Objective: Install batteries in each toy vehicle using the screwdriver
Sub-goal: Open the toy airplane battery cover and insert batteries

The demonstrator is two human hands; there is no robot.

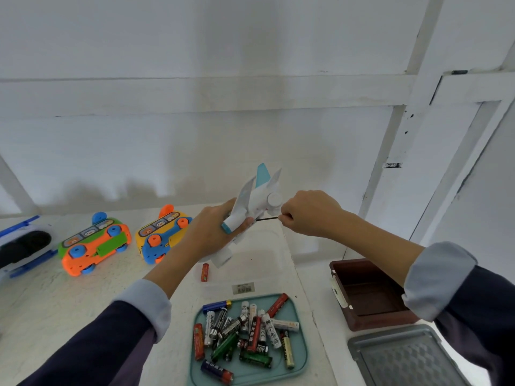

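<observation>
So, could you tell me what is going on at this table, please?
A person is working on a white toy plane, held up in the left hand. The right hand grips a thin screwdriver with its tip at the plane's underside. A tray of batteries and two toy buses lie on the table.

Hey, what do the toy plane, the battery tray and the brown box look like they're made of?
Toy plane: seems moulded plastic, smooth white with light blue parts and a slight sheen.
Battery tray: likely plastic or silicone, matte teal with rounded corners and a low rim.
Brown box: probably plastic, an even reddish brown with a dull gloss and no wood grain visible.
</observation>
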